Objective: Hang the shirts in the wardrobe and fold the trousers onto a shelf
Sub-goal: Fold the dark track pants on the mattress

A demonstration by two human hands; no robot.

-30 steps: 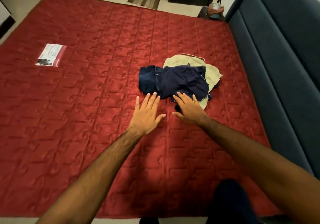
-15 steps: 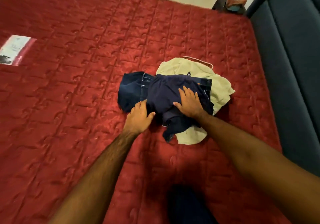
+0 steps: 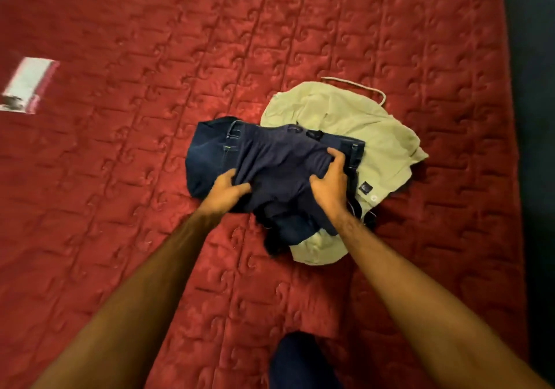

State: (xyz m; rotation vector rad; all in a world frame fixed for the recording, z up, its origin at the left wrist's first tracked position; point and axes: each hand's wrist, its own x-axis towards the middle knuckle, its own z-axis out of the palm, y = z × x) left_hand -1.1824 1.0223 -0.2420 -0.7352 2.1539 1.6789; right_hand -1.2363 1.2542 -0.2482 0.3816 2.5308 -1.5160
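Reaching in from flat palms at the pile's six-o'clock edge, the left hand [image 3: 225, 188] and right hand [image 3: 331, 182] had bunched the navy shirt [image 3: 279, 160] atop the jeans [image 3: 204, 154]; each grip held cloth, so lifting it for hanging looked imminent.

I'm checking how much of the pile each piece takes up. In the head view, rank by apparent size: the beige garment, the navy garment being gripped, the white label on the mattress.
1. beige garment, though partly covered
2. navy garment, close to it, so unsure
3. white label, clearly smallest
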